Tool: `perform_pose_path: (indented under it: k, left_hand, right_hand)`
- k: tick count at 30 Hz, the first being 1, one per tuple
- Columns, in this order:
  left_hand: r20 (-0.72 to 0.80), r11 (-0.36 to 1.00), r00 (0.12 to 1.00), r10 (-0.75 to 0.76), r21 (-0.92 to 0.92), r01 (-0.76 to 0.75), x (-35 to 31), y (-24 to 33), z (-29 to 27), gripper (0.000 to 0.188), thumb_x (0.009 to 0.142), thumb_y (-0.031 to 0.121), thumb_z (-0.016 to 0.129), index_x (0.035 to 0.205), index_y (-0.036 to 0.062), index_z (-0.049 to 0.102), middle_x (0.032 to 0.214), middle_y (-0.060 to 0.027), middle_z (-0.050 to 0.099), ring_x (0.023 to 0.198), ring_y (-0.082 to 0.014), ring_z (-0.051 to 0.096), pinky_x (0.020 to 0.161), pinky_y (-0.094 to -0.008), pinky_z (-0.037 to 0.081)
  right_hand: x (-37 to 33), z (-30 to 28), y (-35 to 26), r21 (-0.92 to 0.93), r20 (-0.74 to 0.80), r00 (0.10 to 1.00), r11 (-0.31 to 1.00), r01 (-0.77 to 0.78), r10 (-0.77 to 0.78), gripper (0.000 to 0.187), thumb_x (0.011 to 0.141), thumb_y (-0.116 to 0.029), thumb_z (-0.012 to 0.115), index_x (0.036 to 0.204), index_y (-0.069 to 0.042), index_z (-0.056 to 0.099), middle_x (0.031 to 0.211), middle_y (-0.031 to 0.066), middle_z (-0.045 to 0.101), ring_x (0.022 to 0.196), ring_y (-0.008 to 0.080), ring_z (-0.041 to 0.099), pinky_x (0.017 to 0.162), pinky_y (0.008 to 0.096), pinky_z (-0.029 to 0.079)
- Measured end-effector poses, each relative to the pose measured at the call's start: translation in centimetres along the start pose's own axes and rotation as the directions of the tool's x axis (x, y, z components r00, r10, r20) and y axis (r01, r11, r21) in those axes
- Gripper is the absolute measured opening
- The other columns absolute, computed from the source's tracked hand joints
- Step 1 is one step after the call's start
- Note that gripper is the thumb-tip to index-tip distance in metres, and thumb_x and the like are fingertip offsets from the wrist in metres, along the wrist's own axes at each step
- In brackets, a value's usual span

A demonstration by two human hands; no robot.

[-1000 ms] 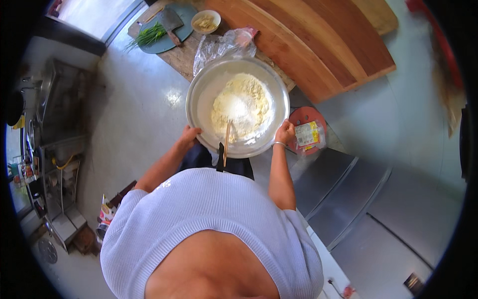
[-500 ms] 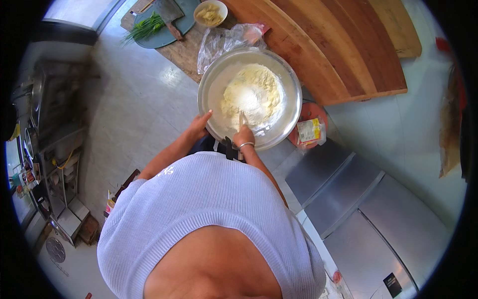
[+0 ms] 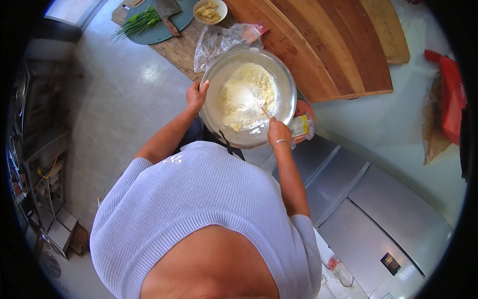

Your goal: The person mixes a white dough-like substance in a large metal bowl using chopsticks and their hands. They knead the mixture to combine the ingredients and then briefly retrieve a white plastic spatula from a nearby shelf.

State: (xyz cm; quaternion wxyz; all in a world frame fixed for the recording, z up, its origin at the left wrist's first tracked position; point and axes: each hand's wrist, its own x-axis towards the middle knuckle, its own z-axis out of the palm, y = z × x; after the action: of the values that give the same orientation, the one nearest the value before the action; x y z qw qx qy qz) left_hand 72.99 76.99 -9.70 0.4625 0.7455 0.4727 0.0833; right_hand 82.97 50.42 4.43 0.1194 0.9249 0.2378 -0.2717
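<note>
By the table (image 3: pixel 178 56), hands (image 3: pixel 196 96) (image 3: pixel 279 131) flank a bowl (image 3: pixel 213 103), left clamping it, right seemingly chopsticks (image 3: pixel 265 113).

Glossy grey kitchen floor (image 3: pixel 144 114), bright opening (image 3: pixel 74 9) at upper left.
Worn wooden surface (image 3: pixel 175 53) near the top, cluttered shelving (image 3: pixel 64 222) at far left, silver-grey refrigerator (image 3: pixel 386 209) at lower right.

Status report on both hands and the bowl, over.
Left hand gripping metal bowl rim. Right hand holding chopsticks, tips in powdery mix. Clear plastic bag by far rim.
</note>
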Motion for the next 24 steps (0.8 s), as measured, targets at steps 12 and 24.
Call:
perform_pose_path:
  k: [12, 24]
  left_hand:
    - [-0.073, 0.999, 0.996, 0.04, 0.038, -0.038, -0.4, 0.0, 0.5, 0.044, 0.079, 0.044, 0.061, 0.072, 0.002, 0.05, 0.065, -0.0212, 0.053, 0.062, -0.0414, 0.049, 0.053, -0.0429, 0.04]
    - [-0.101, 0.999, 0.994, 0.047, 0.032, -0.044, -0.1, -0.7, 1.4, 0.039, 0.077, 0.04, 0.064, 0.072, 0.0034, 0.051, 0.062, -0.0195, 0.053, 0.058, -0.0384, 0.05, 0.052, -0.0415, 0.04]
  right_hand:
    - [3.6, 8.3, -6.2, 0.304, 0.12, 0.984, 0.948, 0.092, -0.134, 0.021, 0.08, -0.011, 0.044, 0.08, 0.001, 0.061, 0.08, 0.0258, 0.061, 0.077, 0.0394, 0.061, 0.07, 0.0464, 0.049]
    - [9.4, 3.9, 2.8, 0.143, 0.018, 1.0, 0.99, -0.015, 0.012, 0.024, 0.081, -0.011, 0.042, 0.086, -0.002, 0.063, 0.085, 0.0219, 0.062, 0.081, 0.0369, 0.061, 0.07, 0.0454, 0.049]
